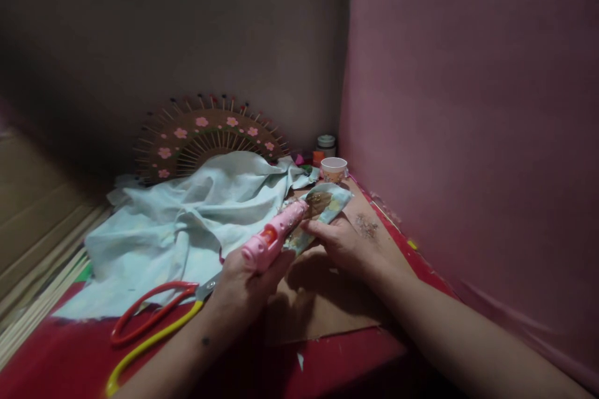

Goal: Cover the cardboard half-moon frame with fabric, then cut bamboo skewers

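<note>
My left hand (248,283) is closed around a pink hot glue gun (276,232), whose nozzle points away from me to the upper right. The nozzle end lies against or just over a brown piece edged with pale blue cloth (333,202). That piece is gripped in my right hand (334,237), its thumb lying on the near side. Most of my right fingers are hidden beneath it. Scissors (154,315) with one red and one yellow handle lie by my left wrist, their blades partly covered by my hand and the cloth.
Crumpled pale blue cloth (187,224) spreads over the red table cover (42,349). Cardboard (327,318) lies under my hands. A paper cup (334,169) and a lidded jar (326,143) stand behind. A flower-painted fan (201,121) leans at the back. A pink wall rises right.
</note>
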Demonstrator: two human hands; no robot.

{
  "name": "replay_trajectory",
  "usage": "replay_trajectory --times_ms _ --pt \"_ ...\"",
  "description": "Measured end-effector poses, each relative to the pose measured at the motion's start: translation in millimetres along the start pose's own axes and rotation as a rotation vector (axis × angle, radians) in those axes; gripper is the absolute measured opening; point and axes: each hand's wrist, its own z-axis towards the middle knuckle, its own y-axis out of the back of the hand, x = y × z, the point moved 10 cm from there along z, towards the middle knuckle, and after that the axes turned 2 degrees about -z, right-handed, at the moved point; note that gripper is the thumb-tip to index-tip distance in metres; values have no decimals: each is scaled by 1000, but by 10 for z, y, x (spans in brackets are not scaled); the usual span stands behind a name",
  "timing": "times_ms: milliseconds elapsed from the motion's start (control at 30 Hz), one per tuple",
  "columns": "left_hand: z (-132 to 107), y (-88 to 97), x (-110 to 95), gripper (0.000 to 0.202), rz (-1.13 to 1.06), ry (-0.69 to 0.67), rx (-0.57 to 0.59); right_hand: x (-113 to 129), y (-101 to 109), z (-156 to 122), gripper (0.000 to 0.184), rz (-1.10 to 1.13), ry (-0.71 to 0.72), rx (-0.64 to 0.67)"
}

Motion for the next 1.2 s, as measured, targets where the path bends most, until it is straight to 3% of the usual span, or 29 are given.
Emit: replay_trajectory --times_ms 400,700,800,967,1200 --pt "0 -188 -184 50 -145 -104 155 19 -44 -13 32 -36 -33 6" --pt "-16 -108 -121 50 -141 -39 73 56 -56 -18 26 -28 -44 3" --pt "-10 -128 -101 52 -152 -10 90 20 -59 -20 25 -11 -55 16" --pt "-4 -156 -199 49 -152 -92 106 -66 -16 -18 25 -52 -68 -5" --pt "-37 -173 -155 46 -165 -31 111 -27 -69 0 21 -91 -26 39"
